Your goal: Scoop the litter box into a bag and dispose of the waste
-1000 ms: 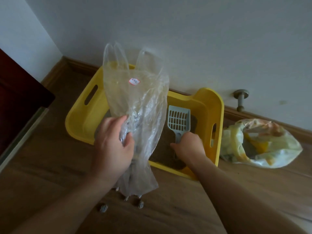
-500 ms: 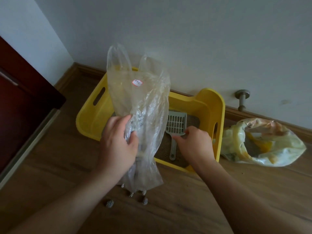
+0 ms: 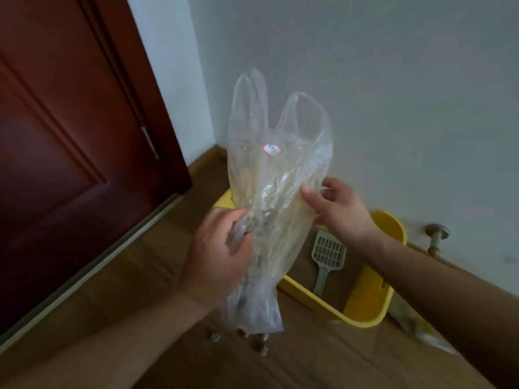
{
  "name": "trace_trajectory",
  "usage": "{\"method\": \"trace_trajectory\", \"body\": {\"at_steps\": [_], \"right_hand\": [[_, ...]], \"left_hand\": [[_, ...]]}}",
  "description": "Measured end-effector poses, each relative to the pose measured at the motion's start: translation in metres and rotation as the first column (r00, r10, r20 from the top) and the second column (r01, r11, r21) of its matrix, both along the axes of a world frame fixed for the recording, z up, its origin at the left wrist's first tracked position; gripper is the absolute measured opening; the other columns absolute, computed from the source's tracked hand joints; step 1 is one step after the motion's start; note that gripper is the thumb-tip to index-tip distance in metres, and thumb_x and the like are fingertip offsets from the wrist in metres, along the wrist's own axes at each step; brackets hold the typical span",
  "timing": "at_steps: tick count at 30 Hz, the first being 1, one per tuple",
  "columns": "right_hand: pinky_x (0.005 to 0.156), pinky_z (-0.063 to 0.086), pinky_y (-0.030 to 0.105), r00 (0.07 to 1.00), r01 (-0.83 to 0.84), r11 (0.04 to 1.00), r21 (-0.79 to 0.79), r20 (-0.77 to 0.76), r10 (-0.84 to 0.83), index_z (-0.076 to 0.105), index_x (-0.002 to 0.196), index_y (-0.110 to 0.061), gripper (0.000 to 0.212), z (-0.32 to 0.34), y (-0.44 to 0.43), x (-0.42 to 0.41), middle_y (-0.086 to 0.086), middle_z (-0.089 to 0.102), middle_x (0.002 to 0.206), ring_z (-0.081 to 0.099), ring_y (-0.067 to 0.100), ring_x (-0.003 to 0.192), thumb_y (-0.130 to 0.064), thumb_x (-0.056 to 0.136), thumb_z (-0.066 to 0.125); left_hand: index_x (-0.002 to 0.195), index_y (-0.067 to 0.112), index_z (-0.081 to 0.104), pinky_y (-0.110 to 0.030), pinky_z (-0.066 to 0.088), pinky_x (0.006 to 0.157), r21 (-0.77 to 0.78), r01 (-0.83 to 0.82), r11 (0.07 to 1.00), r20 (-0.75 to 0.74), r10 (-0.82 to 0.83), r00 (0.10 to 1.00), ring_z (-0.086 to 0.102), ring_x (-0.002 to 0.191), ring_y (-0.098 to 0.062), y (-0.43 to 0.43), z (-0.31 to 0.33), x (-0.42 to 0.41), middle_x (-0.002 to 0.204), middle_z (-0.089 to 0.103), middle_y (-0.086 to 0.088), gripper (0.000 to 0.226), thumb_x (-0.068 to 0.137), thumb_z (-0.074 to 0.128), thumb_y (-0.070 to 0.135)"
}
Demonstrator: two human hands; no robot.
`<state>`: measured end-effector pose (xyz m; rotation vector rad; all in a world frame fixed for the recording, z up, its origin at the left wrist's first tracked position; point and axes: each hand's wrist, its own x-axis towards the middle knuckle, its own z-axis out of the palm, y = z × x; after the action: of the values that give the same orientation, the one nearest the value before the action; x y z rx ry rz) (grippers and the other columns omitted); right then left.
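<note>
Plainly, the yellow plastic litter box [image 3: 373, 307] sits lower right, brown litter [image 3: 304, 272] inside. The thin clear plastic bag [image 3: 276, 186] fills centre frame — limp, light, probably slippery, dark clumps [image 3: 254, 307] weighing its bottom; its handle loops [image 3: 251, 88] look the surest hold. The left hand [image 3: 216, 254] grips its middle, the right hand [image 3: 339, 211] pinches its side. A grey slotted scoop [image 3: 328, 254] lies in the box.

Dim, even daylight fills this corner, flat on the pale grey wall [image 3: 393, 80] and dull on the dark red wooden door [image 3: 56, 136]. The crinkled clear plastic bag [image 3: 269, 169] catches faint white glints. Motion blur smears the lower right, and wide-angle distortion tilts the door's edges.
</note>
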<state>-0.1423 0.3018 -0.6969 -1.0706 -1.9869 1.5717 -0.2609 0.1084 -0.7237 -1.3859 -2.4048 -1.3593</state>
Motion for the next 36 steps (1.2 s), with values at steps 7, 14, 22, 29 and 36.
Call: {"method": "trace_trajectory", "body": {"at_steps": [7,14,22,29,36], "right_hand": [[0.073,0.061,0.030,0.953,-0.236,0.958,-0.162,-0.229,0.197,0.075,0.093,-0.005,0.010,0.017,-0.036,-0.025,0.009,0.077,0.090,0.074,0.023,0.082,-0.012,0.085,0.072],[0.077,0.056,0.039,0.910,-0.338,0.928,-0.157,-0.308,0.279,0.069,0.091,0.015,0.016,-0.020,-0.074,-0.015,0.032,0.071,0.088,0.065,0.029,0.075,0.001,0.083,0.069],[0.084,0.059,0.036,0.901,-0.405,0.906,-0.120,-0.223,0.373,0.077,0.078,0.002,0.003,-0.035,-0.090,0.009,0.016,0.076,0.083,0.073,0.023,0.080,0.003,0.076,0.074],[0.084,0.059,0.037,0.844,-0.523,0.849,-0.075,-0.186,0.503,0.080,0.071,-0.014,0.008,-0.030,-0.097,0.024,0.012,0.077,0.086,0.074,0.027,0.087,-0.008,0.068,0.075],[0.080,0.058,0.031,0.860,-0.508,0.852,-0.128,-0.133,0.493,0.080,0.082,-0.007,0.010,-0.034,-0.092,0.040,0.011,0.077,0.090,0.074,0.024,0.089,-0.008,0.073,0.074]], "left_hand": [[0.113,0.016,0.067,-0.008,0.041,0.083,-0.108,0.006,0.994,-0.054,-0.012,0.998,0.057,0.093,-0.003,-0.039,0.029,-0.025,0.102,0.057,0.010,0.034,0.081,0.068,0.029],[0.100,0.027,0.069,-0.025,0.049,0.078,-0.197,-0.115,0.974,-0.031,0.111,0.993,0.059,0.090,-0.002,-0.078,-0.005,-0.025,0.095,0.060,0.018,0.042,0.070,0.064,0.056],[0.112,0.022,0.066,-0.032,0.045,0.099,-0.157,0.049,0.986,-0.123,-0.069,0.990,0.055,0.112,-0.009,-0.093,0.005,-0.035,0.116,0.057,0.009,0.046,0.073,0.067,0.047],[0.133,0.044,0.048,-0.036,0.037,0.111,-0.356,0.297,0.886,0.121,-0.271,0.955,0.042,0.132,-0.002,-0.056,0.012,-0.055,0.140,0.047,0.016,0.069,0.069,0.076,0.051],[0.074,0.024,0.071,-0.044,0.057,0.070,-0.202,0.310,0.929,0.168,-0.279,0.945,0.067,0.073,-0.014,-0.049,0.009,-0.052,0.074,0.070,0.005,0.012,0.076,0.082,0.027]]}}
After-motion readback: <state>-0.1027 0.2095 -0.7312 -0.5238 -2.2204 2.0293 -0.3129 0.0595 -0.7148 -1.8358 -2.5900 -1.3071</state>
